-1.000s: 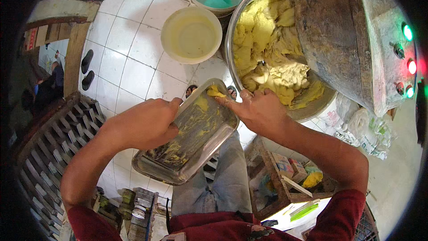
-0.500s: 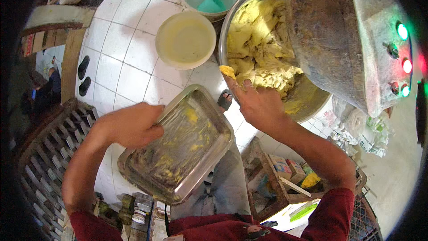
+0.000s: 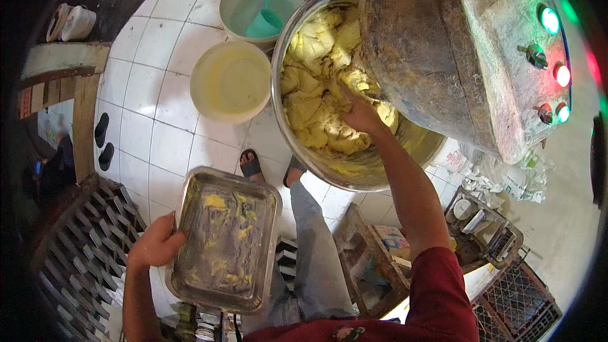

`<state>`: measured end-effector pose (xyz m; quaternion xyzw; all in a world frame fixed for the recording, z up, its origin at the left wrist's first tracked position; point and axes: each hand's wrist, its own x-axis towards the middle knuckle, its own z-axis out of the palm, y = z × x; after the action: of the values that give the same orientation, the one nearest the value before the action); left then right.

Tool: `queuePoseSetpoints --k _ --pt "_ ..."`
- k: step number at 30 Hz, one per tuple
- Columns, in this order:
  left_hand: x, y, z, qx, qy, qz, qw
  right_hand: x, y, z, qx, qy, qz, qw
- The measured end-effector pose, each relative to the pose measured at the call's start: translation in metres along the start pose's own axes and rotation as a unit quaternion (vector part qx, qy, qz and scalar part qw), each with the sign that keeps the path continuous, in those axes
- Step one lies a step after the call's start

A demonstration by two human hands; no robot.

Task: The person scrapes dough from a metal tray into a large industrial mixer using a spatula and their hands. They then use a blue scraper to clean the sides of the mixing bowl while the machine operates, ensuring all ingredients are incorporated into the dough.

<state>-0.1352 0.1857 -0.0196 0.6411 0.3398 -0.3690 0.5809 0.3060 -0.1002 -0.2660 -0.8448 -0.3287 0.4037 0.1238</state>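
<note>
Left hand grips a yellow-smeared metal baking pan by its left edge; right hand, finger spread unclear, reaches over yellow dough inside the mixing bowl's rim.

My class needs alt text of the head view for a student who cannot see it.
A person's right hand reaches into a large round metal bowl of yellow dough; the left hand holds a rectangular metal tray streaked with yellow.

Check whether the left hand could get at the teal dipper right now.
Probably not: the left hand is holding the rectangular metal tray by one side, and in this view the cream tub sits between that hand and the teal dipper.
</note>
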Motion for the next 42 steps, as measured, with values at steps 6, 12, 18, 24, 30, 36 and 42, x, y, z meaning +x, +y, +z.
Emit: queuePoseSetpoints --k 6,12,18,24,30,36,42 --pt "-0.008 0.006 0.005 -0.042 -0.009 -0.035 0.998 0.002 -0.001 0.017 -0.079 -0.112 0.132 0.982" --pt "-0.025 0.008 0.006 -0.092 0.026 -0.015 0.995 -0.026 0.011 -0.008 -0.128 -0.099 0.139 0.977" --pt "-0.021 0.034 0.002 -0.084 0.097 0.042 0.991 -0.097 -0.014 -0.038 -0.201 0.044 0.101 0.973" --pt "-0.001 0.037 0.025 -0.089 0.190 0.144 0.967 -0.223 -0.132 -0.014 0.197 -0.060 -0.076 0.976" --pt "0.006 0.067 0.032 -0.013 0.241 0.160 0.957 -0.264 -0.194 -0.002 0.000 -0.261 -0.205 0.943" --pt "0.001 0.067 0.034 0.144 0.116 0.108 0.977 -0.214 -0.179 -0.010 -0.168 -0.141 -0.141 0.965" --pt "-0.007 0.077 0.036 0.149 0.139 0.090 0.975 -0.188 -0.182 -0.029 -0.186 -0.076 -0.235 0.951"
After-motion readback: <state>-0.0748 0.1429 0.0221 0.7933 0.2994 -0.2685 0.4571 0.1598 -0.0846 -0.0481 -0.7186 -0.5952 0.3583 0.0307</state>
